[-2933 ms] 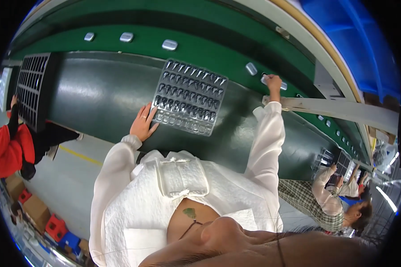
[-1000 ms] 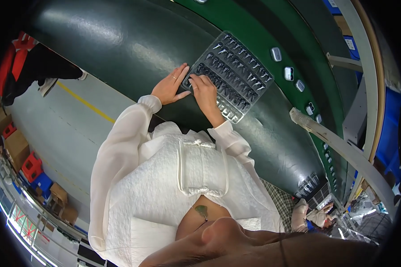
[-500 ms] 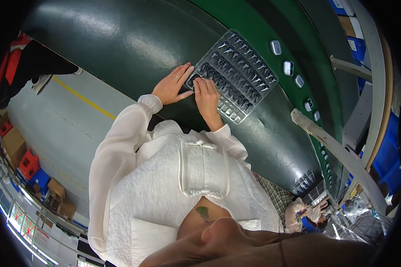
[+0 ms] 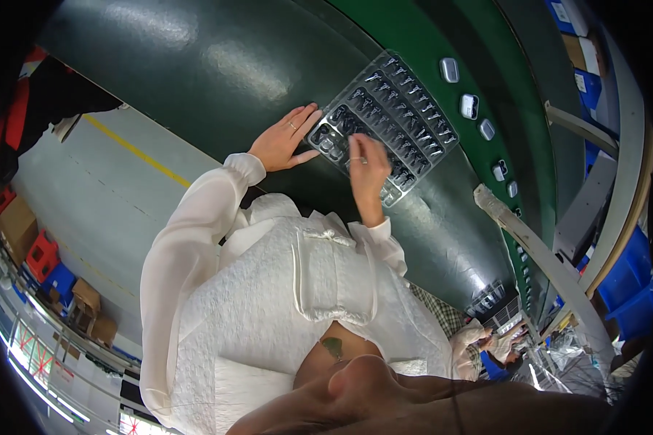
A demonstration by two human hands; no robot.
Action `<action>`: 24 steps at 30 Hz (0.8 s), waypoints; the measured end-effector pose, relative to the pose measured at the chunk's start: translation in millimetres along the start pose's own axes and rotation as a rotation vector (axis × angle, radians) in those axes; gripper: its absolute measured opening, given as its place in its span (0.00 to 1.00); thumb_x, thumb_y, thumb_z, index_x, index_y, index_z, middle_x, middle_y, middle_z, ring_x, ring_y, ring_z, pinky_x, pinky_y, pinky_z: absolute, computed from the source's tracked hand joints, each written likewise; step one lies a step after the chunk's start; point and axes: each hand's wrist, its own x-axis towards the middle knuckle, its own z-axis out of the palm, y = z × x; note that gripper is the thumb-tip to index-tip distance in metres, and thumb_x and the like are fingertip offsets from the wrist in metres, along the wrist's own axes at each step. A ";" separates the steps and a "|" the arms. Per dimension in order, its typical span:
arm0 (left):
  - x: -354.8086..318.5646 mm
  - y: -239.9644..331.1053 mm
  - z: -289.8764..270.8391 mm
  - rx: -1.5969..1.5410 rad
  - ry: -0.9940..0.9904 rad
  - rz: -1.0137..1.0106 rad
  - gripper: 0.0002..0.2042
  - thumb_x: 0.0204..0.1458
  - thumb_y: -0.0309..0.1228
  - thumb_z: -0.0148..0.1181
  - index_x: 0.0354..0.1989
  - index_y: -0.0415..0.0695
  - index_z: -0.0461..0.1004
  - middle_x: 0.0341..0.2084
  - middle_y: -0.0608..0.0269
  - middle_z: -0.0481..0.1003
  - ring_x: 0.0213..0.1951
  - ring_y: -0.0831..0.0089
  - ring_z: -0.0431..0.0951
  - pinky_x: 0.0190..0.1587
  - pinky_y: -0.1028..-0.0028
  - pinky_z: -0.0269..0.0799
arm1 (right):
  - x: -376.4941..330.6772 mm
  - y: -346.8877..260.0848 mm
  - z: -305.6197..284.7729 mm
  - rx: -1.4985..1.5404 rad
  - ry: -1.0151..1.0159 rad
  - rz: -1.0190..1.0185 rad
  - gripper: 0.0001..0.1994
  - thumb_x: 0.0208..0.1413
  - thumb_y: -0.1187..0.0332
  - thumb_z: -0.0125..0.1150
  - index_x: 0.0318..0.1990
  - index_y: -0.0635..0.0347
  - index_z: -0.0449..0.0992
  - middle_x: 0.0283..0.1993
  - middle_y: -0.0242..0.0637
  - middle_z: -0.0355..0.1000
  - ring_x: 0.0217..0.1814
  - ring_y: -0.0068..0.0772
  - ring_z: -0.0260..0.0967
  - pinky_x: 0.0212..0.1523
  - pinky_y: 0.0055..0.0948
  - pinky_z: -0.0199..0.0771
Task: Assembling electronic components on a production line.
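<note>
A clear plastic tray (image 4: 429, 154) lies tilted on the dark green table, with rows of small dark stemmed pieces that look like earbuds (image 4: 406, 109). My left hand (image 4: 283, 141) rests open, its fingers stretched out, with the fingertips by the tray's left corner. Over the near part of the tray hangs my right hand (image 4: 370, 174), fingers bent and slightly blurred; whether anything is between them is hidden. In the near row, a dark piece sits in the corner pocket, and the pockets beside it look clear.
Beyond the tray, several small silver cases (image 4: 449, 70) stand in a line on a green belt (image 4: 421, 36). A pale rail (image 4: 537, 250) juts in from the right. Blue bins (image 4: 631, 275) are at the far right. Another person (image 4: 475, 344) sits at the lower right.
My right hand has moved right, away from the tray's left corner, uncovering the pockets there. The tray has shifted slightly right. My left hand has hardly moved.
</note>
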 end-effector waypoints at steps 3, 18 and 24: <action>0.3 1.9 0.8 0.003 0.016 0.005 0.36 0.46 0.41 0.59 0.61 0.38 0.50 0.58 0.46 0.54 0.58 0.51 0.59 0.61 0.63 0.53 | 8.2 22.6 -33.1 -0.103 0.144 0.115 0.03 0.50 0.73 0.60 0.31 0.62 0.76 0.28 0.40 0.71 0.26 0.33 0.67 0.29 0.29 0.68; 1.1 3.2 -1.5 0.012 0.121 0.095 0.25 0.44 0.32 0.60 0.54 0.45 0.64 0.57 0.48 0.57 0.53 0.50 0.63 0.55 0.61 0.60 | 19.7 162.8 -181.7 -0.313 0.469 0.345 0.09 0.52 0.65 0.59 0.35 0.61 0.77 0.24 0.38 0.74 0.25 0.27 0.72 0.29 0.24 0.70; 13.3 24.4 8.0 0.005 0.271 -0.090 0.14 0.47 0.27 0.58 0.44 0.44 0.70 0.50 0.56 0.65 0.48 0.56 0.67 0.50 0.64 0.63 | 7.7 164.1 -174.9 -0.328 0.419 0.299 0.06 0.51 0.69 0.59 0.33 0.61 0.76 0.25 0.42 0.74 0.24 0.33 0.72 0.28 0.28 0.70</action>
